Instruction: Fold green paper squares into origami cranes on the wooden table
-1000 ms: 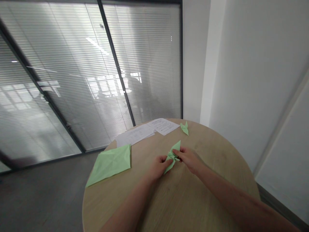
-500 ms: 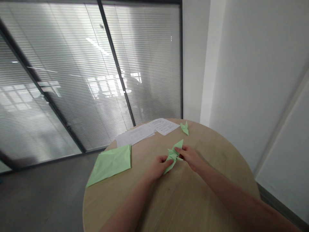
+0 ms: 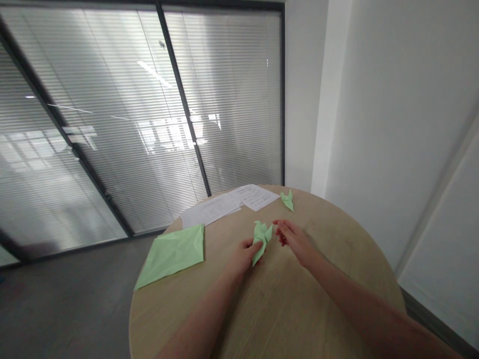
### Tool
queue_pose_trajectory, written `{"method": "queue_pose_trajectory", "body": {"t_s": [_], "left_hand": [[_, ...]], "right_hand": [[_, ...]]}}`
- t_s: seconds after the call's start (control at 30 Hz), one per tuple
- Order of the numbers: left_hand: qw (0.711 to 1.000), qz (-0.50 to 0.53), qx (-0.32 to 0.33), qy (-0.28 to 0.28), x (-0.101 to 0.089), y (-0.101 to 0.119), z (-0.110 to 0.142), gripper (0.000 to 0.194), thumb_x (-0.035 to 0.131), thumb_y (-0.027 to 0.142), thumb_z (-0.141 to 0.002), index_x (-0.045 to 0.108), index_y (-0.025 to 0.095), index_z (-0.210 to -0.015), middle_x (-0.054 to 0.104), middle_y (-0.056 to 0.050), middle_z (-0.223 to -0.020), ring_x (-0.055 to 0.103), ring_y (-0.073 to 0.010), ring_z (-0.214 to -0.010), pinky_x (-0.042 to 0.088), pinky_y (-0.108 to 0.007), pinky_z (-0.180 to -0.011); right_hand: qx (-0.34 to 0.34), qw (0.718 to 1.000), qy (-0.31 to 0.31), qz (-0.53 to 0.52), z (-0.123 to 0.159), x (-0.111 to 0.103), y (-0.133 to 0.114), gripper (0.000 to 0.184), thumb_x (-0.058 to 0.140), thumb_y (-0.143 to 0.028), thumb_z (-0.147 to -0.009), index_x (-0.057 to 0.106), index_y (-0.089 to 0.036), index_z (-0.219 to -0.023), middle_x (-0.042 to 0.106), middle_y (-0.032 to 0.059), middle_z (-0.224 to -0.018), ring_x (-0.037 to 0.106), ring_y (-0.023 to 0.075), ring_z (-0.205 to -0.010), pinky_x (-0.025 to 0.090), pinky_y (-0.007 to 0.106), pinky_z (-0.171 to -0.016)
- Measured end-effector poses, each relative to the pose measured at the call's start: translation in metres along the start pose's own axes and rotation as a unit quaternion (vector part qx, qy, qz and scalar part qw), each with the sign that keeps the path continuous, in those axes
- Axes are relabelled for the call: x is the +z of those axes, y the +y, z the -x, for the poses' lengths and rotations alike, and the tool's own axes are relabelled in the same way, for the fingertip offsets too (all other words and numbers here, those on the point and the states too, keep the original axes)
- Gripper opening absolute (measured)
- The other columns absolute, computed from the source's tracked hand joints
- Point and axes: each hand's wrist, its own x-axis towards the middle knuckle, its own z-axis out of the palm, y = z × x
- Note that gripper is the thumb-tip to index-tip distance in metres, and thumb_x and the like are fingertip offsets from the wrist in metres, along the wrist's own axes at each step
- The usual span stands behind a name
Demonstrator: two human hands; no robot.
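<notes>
A partly folded green paper figure (image 3: 261, 240) stands over the middle of the round wooden table (image 3: 337, 259). My left hand (image 3: 244, 256) pinches its lower part between thumb and fingers. My right hand (image 3: 292, 238) hovers just to the right of the figure, fingers loosely apart and holding nothing. A small gap separates its fingertips from the paper.
A flat green paper sheet (image 3: 172, 253) lies at the table's left edge. White printed sheets (image 3: 228, 203) lie at the far edge, with a small finished green paper figure (image 3: 288, 199) beside them. Glass partitions with blinds (image 3: 130, 124) stand behind; a white wall (image 3: 392, 124) is at the right.
My right hand has let go of the green figure and drawn slightly right. The left hand now holds it alone, turned more upright and shifted a little left.
</notes>
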Motion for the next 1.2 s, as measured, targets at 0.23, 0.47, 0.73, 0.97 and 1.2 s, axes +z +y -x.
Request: {"method": "queue_pose_trajectory", "body": {"t_s": [0.23,0.47,0.73,0.97,1.2], "left_hand": [[1.000,0.022,0.001,-0.006,-0.002,-0.003,-0.002,0.047,0.075,0.063,-0.072,0.067,0.017,-0.077,0.059,-0.004,-0.066,0.049,-0.0162,-0.058,0.041,-0.030,-0.057],[0.999,0.025,-0.013,-0.040,-0.001,-0.005,-0.004,0.055,0.074,0.070,-0.066,0.062,0.017,-0.076,0.055,0.000,-0.062,0.049,-0.0139,-0.055,0.037,-0.027,-0.055],[1.000,-0.025,-0.014,0.006,-0.007,-0.006,-0.008,0.054,0.060,0.071,-0.078,0.063,0.017,-0.075,0.059,-0.003,-0.073,0.053,-0.0138,-0.059,0.040,-0.027,-0.053],[0.994,-0.109,0.014,0.016,-0.014,-0.013,-0.014,0.051,0.056,0.067,-0.080,0.061,0.017,-0.071,0.058,-0.003,-0.068,0.054,-0.0156,-0.057,0.038,-0.027,-0.052],[0.973,-0.227,0.047,0.001,-0.012,-0.009,-0.010,0.037,0.051,0.047,-0.089,0.064,0.018,-0.070,0.059,-0.002,-0.061,0.054,-0.0171,-0.055,0.034,-0.030,-0.057]], "right_hand": [[-0.024,0.994,-0.081,0.065,0.002,0.006,0.004,0.040,0.070,-0.051,-0.075,0.067,-0.020,-0.099,0.062,0.0013,-0.079,0.054,0.0124,-0.070,0.039,0.022,-0.063],[-0.044,0.992,-0.027,0.114,-0.006,0.000,0.011,0.034,0.064,-0.053,-0.079,0.064,-0.019,-0.082,0.063,0.0026,-0.078,0.055,0.0139,-0.071,0.040,0.024,-0.064],[-0.003,0.993,0.072,0.090,-0.022,-0.017,0.039,0.043,0.063,-0.058,-0.074,0.064,-0.020,-0.094,0.065,0.0045,-0.086,0.054,0.0138,-0.067,0.041,0.023,-0.057],[0.016,0.990,0.122,0.074,-0.028,-0.020,0.049,0.045,0.061,-0.057,-0.076,0.063,-0.019,-0.100,0.062,0.0051,-0.087,0.055,0.0135,-0.068,0.045,0.022,-0.055],[0.018,0.987,0.110,0.118,-0.049,-0.070,0.049,0.036,0.062,-0.048,-0.080,0.064,-0.015,-0.095,0.059,0.0041,-0.078,0.050,0.0101,-0.058,0.041,0.020,-0.046]]}}
